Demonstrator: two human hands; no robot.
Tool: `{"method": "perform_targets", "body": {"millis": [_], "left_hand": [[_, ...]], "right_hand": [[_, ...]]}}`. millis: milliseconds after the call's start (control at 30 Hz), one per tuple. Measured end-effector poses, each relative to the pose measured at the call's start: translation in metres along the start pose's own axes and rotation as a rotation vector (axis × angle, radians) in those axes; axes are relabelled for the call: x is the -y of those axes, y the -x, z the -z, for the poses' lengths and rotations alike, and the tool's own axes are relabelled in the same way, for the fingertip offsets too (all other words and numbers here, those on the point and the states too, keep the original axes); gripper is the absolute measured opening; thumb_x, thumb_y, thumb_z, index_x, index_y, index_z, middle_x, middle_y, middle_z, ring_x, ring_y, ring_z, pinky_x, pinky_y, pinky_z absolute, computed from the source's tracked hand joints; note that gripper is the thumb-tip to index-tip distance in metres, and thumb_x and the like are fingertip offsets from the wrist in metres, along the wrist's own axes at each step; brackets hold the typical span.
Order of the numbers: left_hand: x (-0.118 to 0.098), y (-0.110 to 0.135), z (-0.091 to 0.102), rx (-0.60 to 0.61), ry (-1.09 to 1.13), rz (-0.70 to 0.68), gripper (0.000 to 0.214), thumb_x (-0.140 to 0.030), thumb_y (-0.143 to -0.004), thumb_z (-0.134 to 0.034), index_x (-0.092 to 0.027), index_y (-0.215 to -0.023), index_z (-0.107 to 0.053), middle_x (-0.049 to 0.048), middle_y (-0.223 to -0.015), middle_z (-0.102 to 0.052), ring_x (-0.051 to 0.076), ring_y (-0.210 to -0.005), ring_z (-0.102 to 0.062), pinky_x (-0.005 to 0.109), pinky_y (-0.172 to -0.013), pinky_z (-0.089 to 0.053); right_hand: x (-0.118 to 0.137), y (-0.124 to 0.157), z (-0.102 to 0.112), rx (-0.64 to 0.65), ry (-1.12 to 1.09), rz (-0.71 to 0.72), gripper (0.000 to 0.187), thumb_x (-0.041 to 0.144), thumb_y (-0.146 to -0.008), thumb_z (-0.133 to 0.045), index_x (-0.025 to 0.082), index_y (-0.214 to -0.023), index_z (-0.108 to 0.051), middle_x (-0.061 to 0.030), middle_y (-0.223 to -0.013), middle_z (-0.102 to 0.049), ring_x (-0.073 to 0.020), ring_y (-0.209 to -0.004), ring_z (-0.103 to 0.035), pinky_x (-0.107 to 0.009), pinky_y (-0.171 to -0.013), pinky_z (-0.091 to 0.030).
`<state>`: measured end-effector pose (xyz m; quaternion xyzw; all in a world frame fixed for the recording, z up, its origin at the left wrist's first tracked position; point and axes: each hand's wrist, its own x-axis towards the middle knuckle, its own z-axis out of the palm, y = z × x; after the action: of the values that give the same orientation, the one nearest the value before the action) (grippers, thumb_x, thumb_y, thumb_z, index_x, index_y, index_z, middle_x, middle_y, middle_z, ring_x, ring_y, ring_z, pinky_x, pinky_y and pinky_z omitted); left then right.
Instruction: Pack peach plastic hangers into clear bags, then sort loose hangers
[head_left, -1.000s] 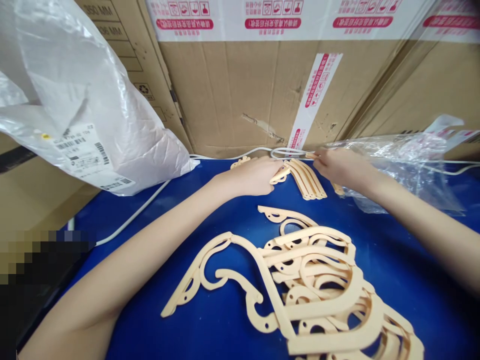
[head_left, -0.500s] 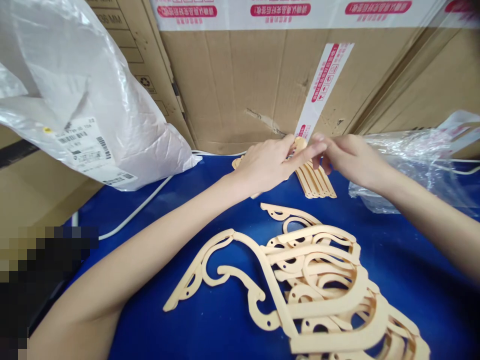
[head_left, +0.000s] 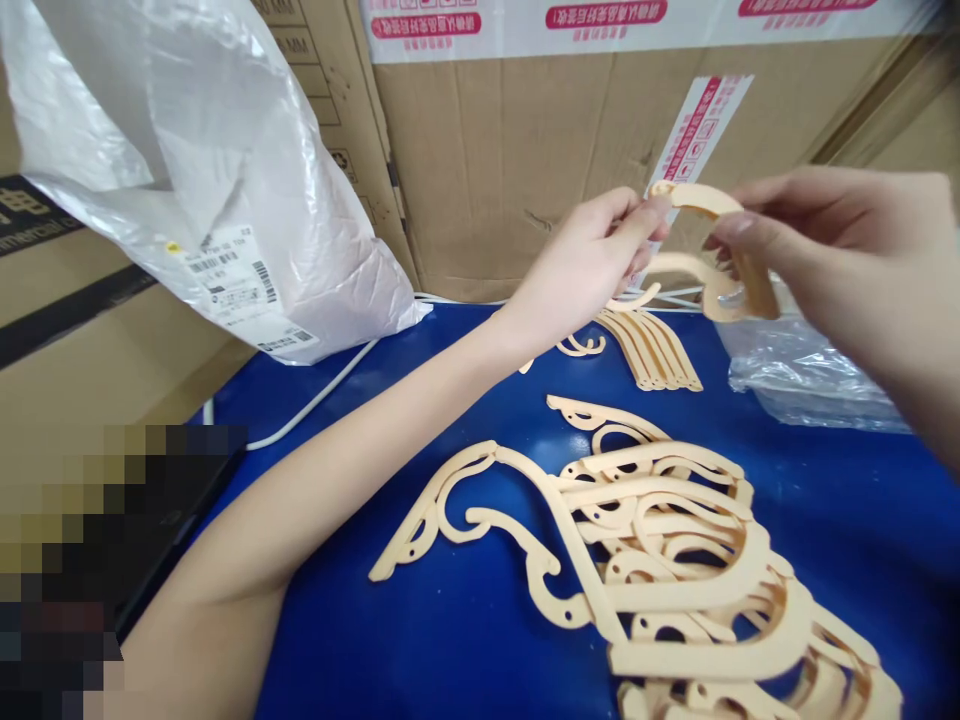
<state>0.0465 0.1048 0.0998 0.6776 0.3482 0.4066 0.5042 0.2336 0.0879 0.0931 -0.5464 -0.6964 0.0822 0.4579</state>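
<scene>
A curved cream gasket [head_left: 696,196] is held up in the air, well clear of the blue tabletop [head_left: 450,640], in front of the cardboard box [head_left: 510,150]. Its left end is pinched in the grip of the left hand [head_left: 592,255], thumb and forefinger pressed together on it. Its right side is pinched by the right hand [head_left: 832,240], fingertips closed on the strip. The long axis is stretched roughly left to right between the two hands, arched upward. Below it, a neat stack of gaskets [head_left: 652,345] is laid on the tabletop, nearer the left hand than the right. A clear plastic bag [head_left: 802,375] is seen just right of that stack, under the right hand. A tangled heap of larger gaskets [head_left: 675,560] is spread in the foreground, well apart from both hands. A white plastic bag [head_left: 225,170] is propped at the left.
</scene>
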Motion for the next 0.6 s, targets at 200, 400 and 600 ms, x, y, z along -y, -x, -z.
{"method": "perform_targets", "body": {"millis": [200,400,600], "left_hand": [[0.007,-0.005,-0.002,0.018,-0.014,-0.004,0.032,-0.027,-0.107,-0.036,-0.015,-0.08,-0.047,-0.0071,-0.061,-0.036,0.002,-0.055,-0.034,0.02,-0.06,-0.031],[0.012,0.009,-0.013,-0.094,-0.642,-0.301,0.03,-0.032,-0.108,-0.032,-0.021,-0.112,-0.059,0.0008,-0.098,-0.068,0.016,-0.1,-0.066,0.025,-0.08,-0.042],[0.017,0.007,-0.014,0.025,-0.765,-0.226,0.035,-0.03,-0.107,-0.029,-0.019,-0.123,-0.058,0.0046,-0.102,-0.071,0.021,-0.1,-0.068,0.032,-0.084,-0.045]], "right_hand": [[-0.005,0.001,0.009,0.004,0.476,0.255,0.039,0.05,-0.096,-0.052,0.02,-0.114,-0.068,-0.0106,-0.098,-0.074,-0.019,-0.081,-0.067,-0.035,-0.067,-0.042],[-0.007,-0.001,0.003,0.196,0.633,0.317,0.033,0.038,-0.096,-0.041,0.019,-0.075,-0.058,-0.0023,-0.059,-0.058,-0.0114,-0.051,-0.048,-0.031,-0.057,-0.032],[-0.029,-0.014,0.003,0.158,-0.137,-0.143,0.018,0.028,-0.091,-0.052,0.021,-0.081,-0.064,0.0004,-0.062,-0.055,-0.0073,-0.044,-0.039,-0.03,-0.049,-0.031]]}}
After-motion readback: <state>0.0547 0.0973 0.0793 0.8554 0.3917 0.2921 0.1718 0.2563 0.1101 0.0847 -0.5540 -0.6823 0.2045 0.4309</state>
